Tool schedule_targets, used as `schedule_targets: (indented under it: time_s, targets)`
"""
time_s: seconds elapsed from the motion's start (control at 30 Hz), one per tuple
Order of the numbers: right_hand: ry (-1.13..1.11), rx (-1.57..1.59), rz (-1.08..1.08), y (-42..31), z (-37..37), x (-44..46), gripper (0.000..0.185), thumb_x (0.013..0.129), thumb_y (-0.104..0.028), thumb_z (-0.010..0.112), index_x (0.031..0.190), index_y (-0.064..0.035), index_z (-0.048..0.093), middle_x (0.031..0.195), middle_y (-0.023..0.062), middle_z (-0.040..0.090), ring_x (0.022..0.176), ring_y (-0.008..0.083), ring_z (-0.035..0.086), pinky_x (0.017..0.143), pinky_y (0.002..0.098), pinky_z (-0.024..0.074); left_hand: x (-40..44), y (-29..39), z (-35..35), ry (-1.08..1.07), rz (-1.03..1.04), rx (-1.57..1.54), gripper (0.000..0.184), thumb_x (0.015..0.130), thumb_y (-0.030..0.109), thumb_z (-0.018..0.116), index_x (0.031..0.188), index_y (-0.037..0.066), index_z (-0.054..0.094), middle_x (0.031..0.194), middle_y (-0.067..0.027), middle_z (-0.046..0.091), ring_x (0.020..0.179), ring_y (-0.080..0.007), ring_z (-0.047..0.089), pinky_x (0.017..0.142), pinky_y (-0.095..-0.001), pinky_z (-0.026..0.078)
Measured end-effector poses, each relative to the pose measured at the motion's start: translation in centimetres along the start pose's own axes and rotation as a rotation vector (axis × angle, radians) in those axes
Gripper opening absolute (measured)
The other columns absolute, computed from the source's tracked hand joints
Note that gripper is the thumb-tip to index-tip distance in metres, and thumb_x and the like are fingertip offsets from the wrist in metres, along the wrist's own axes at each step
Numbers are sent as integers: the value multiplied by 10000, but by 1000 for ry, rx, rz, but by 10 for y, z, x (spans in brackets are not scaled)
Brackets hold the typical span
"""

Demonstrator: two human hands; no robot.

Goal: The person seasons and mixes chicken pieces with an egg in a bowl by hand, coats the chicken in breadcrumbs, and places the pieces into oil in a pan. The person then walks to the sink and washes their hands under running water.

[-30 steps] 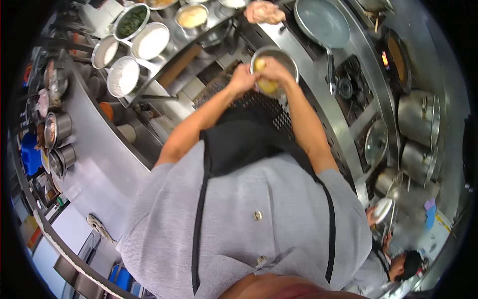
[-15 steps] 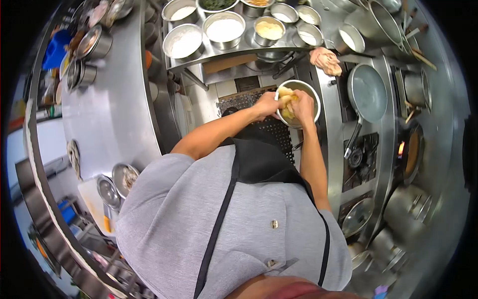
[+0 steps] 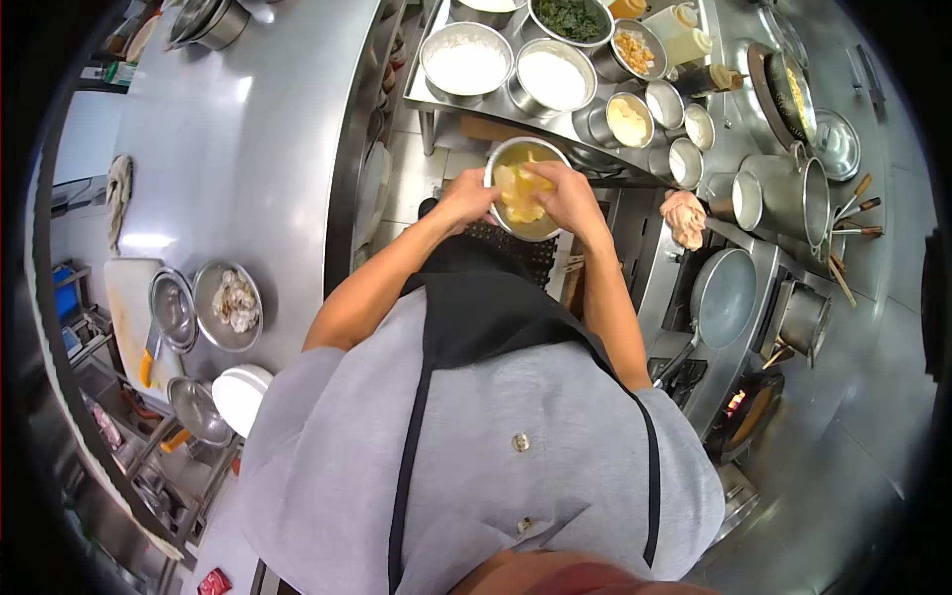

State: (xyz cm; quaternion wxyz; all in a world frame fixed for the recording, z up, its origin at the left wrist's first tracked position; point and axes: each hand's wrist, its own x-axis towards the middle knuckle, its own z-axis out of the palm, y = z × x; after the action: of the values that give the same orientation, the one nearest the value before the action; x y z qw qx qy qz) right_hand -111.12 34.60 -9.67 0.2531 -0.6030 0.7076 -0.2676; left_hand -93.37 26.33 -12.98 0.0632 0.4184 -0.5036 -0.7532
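A round metal bowl (image 3: 535, 236) is held up in front of my body, with wet, pale yellow pieces of food (image 3: 519, 191) in yellowish liquid inside. My left hand (image 3: 468, 200) grips the bowl's left rim, its thumb towards the inside. From the right, my right hand (image 3: 570, 201) reaches over the rim, and its bent fingers close on some of the yellow pieces. What kind of food this is, I cannot tell. The right fingertips are partly hidden among the pieces.
Metal containers of white powder (image 3: 552, 79), chopped greens (image 3: 572, 18) and pale yellow food (image 3: 628, 120) stand on the steel table ahead. To the right are a frying pan (image 3: 724, 296), a crumpled cloth (image 3: 684, 218) and a lit flame (image 3: 735, 402). A bowl of shrimp (image 3: 235, 300) sits on the left counter.
My view has turned, and the bowl now sits further left and closer to my body. Both hands moved with it. The right hand has shifted from over the pieces to the right side of the bowl.
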Motion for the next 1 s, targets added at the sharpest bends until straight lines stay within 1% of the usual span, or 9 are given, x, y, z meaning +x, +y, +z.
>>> schedule_targets:
  time_s: [0.17,0.23,0.3,0.43,0.5,0.63,0.73,0.87,1.0]
  targets:
    - [-80,-105,233,-3,48,60,431,695,-84,719,1119,-87,641,1077,199,639,1014,370,605,892,433,469,14,9,-27,15,77,-93,279,828,31,523,1086,-49,591,909,-112,646,745,-172,648,565,-276,584]
    - [-50,-43,127,-13,47,70,271,769,-27,579,1023,-40,670,931,216,646,932,392,611,833,440,479,17,11,-35,44,78,-137,273,824,25,522,1077,-56,587,904,-112,643,740,-171,647,568,-276,585]
    - [51,-44,47,-19,36,71,253,774,-10,548,985,-33,687,1035,223,632,979,399,601,835,435,483,18,11,-44,77,23,-154,275,822,20,520,1080,-55,577,906,-113,637,719,-172,649,576,-280,585]
    - [-160,-199,-54,-23,19,57,341,775,-5,568,1099,-48,667,1175,163,621,971,367,613,828,379,485,23,17,-41,66,3,-217,286,833,21,510,1106,-54,553,914,-121,634,702,-175,654,577,-288,583]
    - [-35,-237,-76,-30,4,63,338,783,-44,593,1114,-54,663,1096,138,666,877,341,640,792,366,499,27,15,-36,71,27,-198,287,843,20,502,1114,-64,540,917,-122,636,703,-177,655,574,-292,583]
    - [-255,57,253,-17,-16,88,251,775,-133,651,1006,-46,694,826,101,703,739,255,657,700,339,514,36,6,-31,116,49,-242,272,854,21,496,1111,-57,541,933,-118,643,704,-174,654,586,-289,581]
    - [-97,623,499,2,-28,114,99,839,-103,630,886,-42,693,741,12,663,518,28,471,435,192,370,38,-1,-31,144,49,-260,302,850,26,515,1139,-58,544,966,-139,656,759,-184,669,609,-292,593]
    - [16,781,461,63,-21,180,145,837,-85,630,930,15,677,788,67,673,557,74,540,477,204,427,31,6,-25,203,40,-292,293,844,17,507,1125,-57,544,958,-141,656,733,-188,671,601,-298,590]
    - [-45,196,386,94,11,221,178,802,-73,620,948,0,692,795,101,681,689,135,647,559,271,508,25,8,-19,285,42,-311,281,840,7,498,1110,-57,547,956,-143,656,734,-194,672,600,-298,586]
